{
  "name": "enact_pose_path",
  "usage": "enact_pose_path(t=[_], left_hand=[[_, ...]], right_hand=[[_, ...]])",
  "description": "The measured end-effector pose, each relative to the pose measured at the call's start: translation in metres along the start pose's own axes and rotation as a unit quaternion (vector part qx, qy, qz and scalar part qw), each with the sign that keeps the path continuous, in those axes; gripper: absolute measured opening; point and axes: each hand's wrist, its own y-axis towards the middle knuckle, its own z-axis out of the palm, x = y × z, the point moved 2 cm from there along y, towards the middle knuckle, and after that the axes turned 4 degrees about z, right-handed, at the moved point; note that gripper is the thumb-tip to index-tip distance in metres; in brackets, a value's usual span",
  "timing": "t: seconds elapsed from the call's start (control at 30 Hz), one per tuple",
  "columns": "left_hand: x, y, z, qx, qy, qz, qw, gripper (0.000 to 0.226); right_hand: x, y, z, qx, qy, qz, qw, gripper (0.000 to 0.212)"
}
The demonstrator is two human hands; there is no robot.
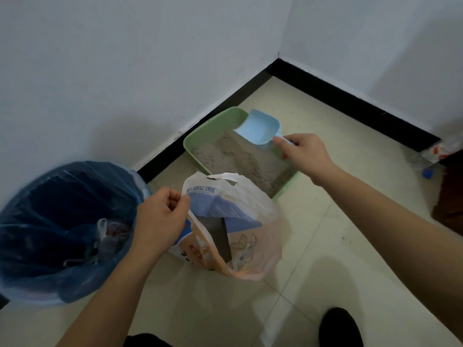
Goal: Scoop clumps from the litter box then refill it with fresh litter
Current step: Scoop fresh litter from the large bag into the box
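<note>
Our right hand [308,155] grips the empty scoop [258,128] over the litter box [200,131] holding grey litter; our left hand [160,219] pinches the bag [250,196] by its rim.

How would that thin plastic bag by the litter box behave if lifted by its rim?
Probably floppy: the plastic bag wrinkles and sags where the left hand pinches its rim. Likely bottom-heavy, since a printed litter pack sits inside. It may slump if released; its thin walls look limp.

Pale tiled floor [325,246], green litter box [200,131] in corner, litter bag [240,236], blue-lined bin [62,234]
</note>
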Motion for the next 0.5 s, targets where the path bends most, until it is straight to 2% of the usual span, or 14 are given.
enact_pose_path(t=[0.07,0.13,0.2,0.27,0.37,0.43,0.5], left_hand=[[-0.001,0.001,-0.001,0.000,-0.004,0.002,1.000,0.016],[-0.001,-0.001,-0.003,0.002,-0.013,0.009,1.000,0.017],[-0.001,-0.003,-0.005,0.008,-0.022,0.017,1.000,0.018],[0.001,-0.004,-0.008,0.013,-0.028,0.024,0.999,0.019],[-0.001,-0.006,-0.011,0.032,-0.012,0.045,0.998,0.021],[-0.006,-0.009,-0.012,0.059,0.008,0.066,0.996,0.021],[-0.012,-0.014,-0.013,0.086,0.022,0.086,0.992,0.021]], right_hand=[[0.016,-0.033,-0.024,0.030,0.080,-0.008,0.996,0.026],[0.037,-0.067,-0.052,0.097,0.068,-0.064,0.991,0.022],[0.061,-0.099,-0.078,0.190,-0.018,-0.126,0.973,0.021],[0.078,-0.124,-0.083,0.264,-0.150,-0.169,0.938,0.021],[0.075,-0.141,-0.037,0.288,-0.347,-0.226,0.864,0.035],[0.062,-0.145,0.015,0.307,-0.434,-0.218,0.819,0.028],[0.048,-0.144,0.066,0.344,-0.481,-0.161,0.790,0.020]])
